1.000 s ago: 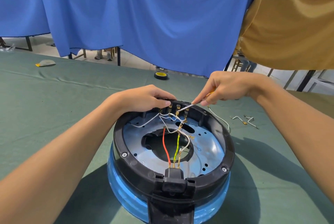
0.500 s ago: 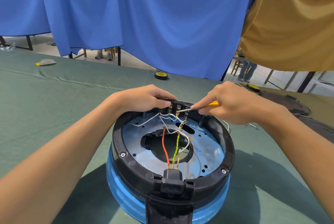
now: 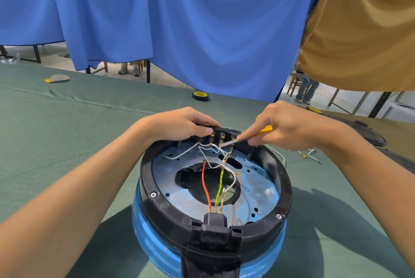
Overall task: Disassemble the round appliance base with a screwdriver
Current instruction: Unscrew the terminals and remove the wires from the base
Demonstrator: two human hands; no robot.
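Head view: round appliance base (image 3: 285,188) sat on the green table (image 3: 67,131), dead centre, open side up with the cover already off.

Left hand (image 3: 179,125) curled over the rim at 12 o'clock, gripping the terminal block (image 3: 224,131). Right hand (image 3: 289,127) pinched the screwdriver (image 3: 238,140), tip at the block's spade connectors.

Done, as I read it: inside exposed, and some leads pulled, going by the loose wires (image 3: 311,154) on the cloth at 2 o'clock.

Left:
- white wires (image 3: 184,154) on the block
- red wire (image 3: 204,185) and yellow-green wire (image 3: 219,185) running to the power socket (image 3: 215,221) at 6 o'clock
- rim screws at 8 (image 3: 153,194) and 4 o'clock (image 3: 278,216), both in place
- metal plate (image 3: 258,188) seated

Roughly mid-job, on wiring.
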